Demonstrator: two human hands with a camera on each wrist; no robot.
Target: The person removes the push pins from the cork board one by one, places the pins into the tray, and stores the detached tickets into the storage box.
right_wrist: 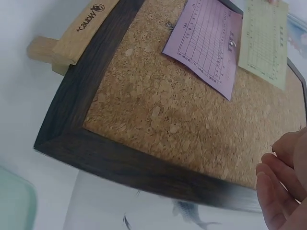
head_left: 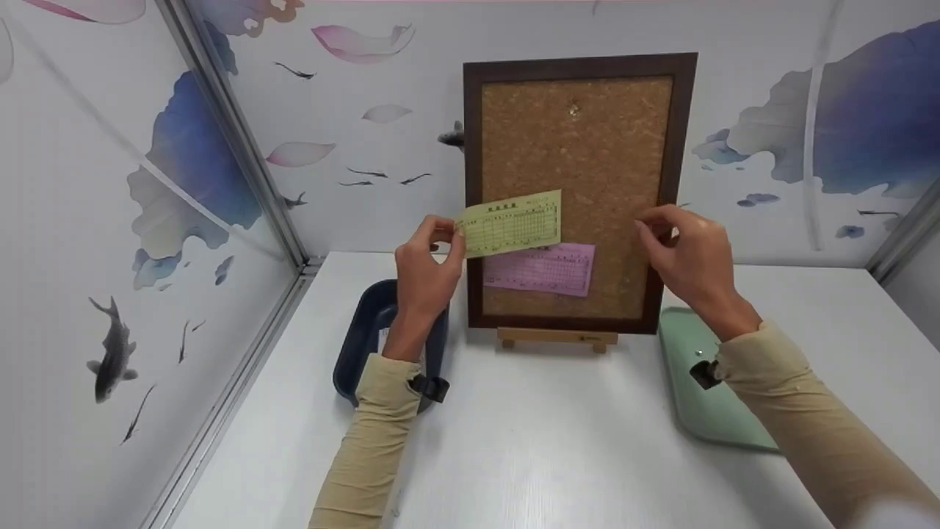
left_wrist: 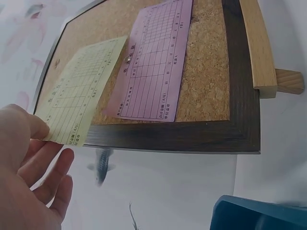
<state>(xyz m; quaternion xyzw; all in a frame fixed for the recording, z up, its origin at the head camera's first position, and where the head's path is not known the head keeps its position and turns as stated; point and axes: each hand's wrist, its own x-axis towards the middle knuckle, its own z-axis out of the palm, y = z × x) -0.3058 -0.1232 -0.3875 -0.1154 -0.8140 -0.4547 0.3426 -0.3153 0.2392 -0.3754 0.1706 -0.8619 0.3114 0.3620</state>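
Yellow slip (head_left: 512,223) pinched by left hand (head_left: 426,266), against cork board (head_left: 580,184)

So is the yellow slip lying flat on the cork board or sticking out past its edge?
Sticking out: the yellow slip overhangs the cork board's left frame, where the left hand pinches its end. Its other end overlaps the pink slip.

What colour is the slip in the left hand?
Pale yellow-green slip printed with a dark grid table, pinched by the left hand. Clearest in the head view.

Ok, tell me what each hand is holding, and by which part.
The left hand pinches the yellow slip by its left edge, against the cork board. The right hand curls by the frame's right edge; any hold cannot be told.
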